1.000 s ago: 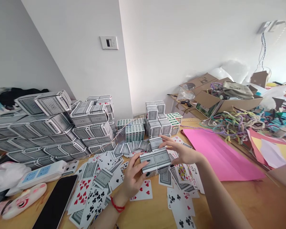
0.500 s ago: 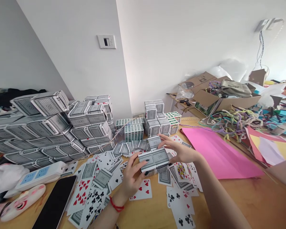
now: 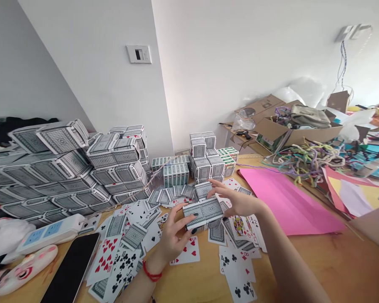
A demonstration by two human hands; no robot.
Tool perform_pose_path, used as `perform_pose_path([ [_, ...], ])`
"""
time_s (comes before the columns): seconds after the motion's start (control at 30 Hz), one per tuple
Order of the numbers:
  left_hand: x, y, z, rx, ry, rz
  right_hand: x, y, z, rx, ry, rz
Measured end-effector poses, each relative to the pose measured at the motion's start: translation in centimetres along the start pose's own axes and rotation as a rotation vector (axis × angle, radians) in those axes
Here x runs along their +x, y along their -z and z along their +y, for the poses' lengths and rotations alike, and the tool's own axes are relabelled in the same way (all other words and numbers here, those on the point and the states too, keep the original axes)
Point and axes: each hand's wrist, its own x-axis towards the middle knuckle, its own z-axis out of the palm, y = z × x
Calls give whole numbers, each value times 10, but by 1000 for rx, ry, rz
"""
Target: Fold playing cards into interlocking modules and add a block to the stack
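Both hands are closed on one block of cards [image 3: 204, 211] with a green patterned back. The left hand [image 3: 172, 240] pinches its near left end and the right hand [image 3: 240, 202] cups the far right end. The block sits level just above the desk [image 3: 334, 261], over the loose cards [image 3: 123, 252]. It looks like the squaring-up step, with the block pressed into shape between the palms. Any move from here calls for even pressure at both ends, or the block could splay.

Face-up cards lie scattered right under the hands, so there is little bare wood close by. A tall heap of like blocks [image 3: 66, 168] fills the left, and a smaller stack [image 3: 206, 162] stands just behind the hands. A pink sheet [image 3: 284, 202] lies to the right. A phone [image 3: 71, 271] and a power strip [image 3: 47, 233] rest near the left edge – well apart from the hands
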Motion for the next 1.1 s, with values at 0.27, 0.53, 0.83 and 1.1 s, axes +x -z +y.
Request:
perform_pose_path([
  [0.27,1,-1,1,-18,23,13,0,-1,-5,-21,-1,17],
  [0.53,2,-2,1,-2,21,21,1,-2,-4,-8,-19,0],
  [0.83,3,-1,2,17,54,24,7,-4,7,0,19,12],
  [1.1,6,-2,4,25,59,34,9,-7,5,-24,-26,11],
])
